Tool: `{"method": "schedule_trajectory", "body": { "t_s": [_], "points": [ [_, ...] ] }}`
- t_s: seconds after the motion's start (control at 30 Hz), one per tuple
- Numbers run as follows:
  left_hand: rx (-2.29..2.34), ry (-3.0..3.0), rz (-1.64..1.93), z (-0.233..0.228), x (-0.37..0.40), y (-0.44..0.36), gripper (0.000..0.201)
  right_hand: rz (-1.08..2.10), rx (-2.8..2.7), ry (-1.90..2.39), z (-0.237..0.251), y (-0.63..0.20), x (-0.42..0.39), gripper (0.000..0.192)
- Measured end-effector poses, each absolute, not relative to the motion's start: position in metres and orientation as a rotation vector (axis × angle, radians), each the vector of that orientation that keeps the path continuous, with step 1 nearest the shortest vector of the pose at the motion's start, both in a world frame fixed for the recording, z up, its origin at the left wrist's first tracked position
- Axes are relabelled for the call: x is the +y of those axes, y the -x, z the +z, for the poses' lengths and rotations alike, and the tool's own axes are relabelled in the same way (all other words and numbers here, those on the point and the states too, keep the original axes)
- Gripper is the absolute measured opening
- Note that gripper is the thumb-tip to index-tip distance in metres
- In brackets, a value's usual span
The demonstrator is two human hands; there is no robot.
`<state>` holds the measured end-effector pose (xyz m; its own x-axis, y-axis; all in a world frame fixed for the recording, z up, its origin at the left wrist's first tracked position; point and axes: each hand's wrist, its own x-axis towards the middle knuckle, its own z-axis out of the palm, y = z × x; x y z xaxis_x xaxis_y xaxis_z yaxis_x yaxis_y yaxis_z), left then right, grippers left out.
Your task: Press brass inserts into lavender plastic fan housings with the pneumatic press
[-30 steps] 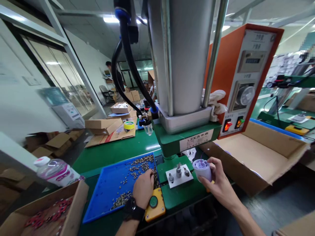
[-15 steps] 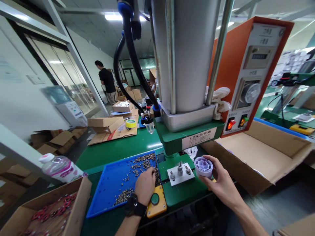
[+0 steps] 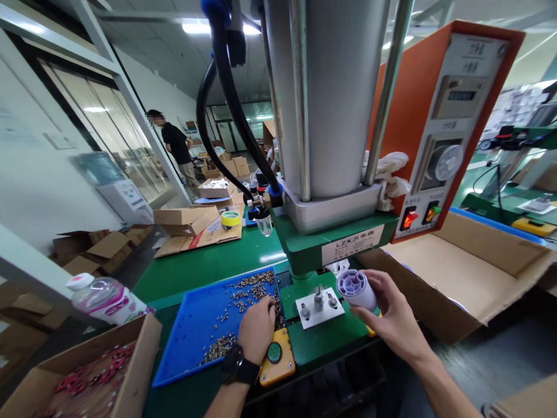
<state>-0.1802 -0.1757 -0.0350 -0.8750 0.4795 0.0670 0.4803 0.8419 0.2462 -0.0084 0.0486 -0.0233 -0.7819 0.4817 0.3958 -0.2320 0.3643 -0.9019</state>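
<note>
A lilac plastic cylinder with a spoked end (image 3: pixel 357 289) is gripped between the thumb and fingers of my right hand (image 3: pixel 394 316), its open end tilted to the left. It is held just right of a white metal plate (image 3: pixel 319 319) with a steel fixture (image 3: pixel 318 301) standing on it. My left hand (image 3: pixel 257 325) is closed at the right side of a blue tray (image 3: pixel 180 337) scattered with small metal parts (image 3: pixel 220 347). Its fingertips are curled downward and whatever they pinch is hidden. Close to the left wrist sits a yellow box with a green button (image 3: pixel 274 352).
A grey press cylinder (image 3: pixel 339 104) stands over the plate, beside an orange control box (image 3: pixel 439 133). At the right is a large cardboard box (image 3: pixel 435 302). A carton of red parts (image 3: pixel 143 360) and a bottle (image 3: pixel 108 299) are at the left. A person (image 3: pixel 177 145) stands in the background.
My right hand has tipped the lilac cylinder to the left, showing more of its side. My left hand stays put. The person in the background has moved left.
</note>
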Motion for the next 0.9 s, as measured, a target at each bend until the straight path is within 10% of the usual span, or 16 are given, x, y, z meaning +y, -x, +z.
{"method": "schedule_trajectory", "body": {
  "t_s": [0.9],
  "points": [
    [-3.000, 0.783, -0.384, -0.036, -0.180, 0.177, 0.021, 0.775, -2.524, -0.069, 0.021, 0.069, 0.024, 0.018]
  ]
}}
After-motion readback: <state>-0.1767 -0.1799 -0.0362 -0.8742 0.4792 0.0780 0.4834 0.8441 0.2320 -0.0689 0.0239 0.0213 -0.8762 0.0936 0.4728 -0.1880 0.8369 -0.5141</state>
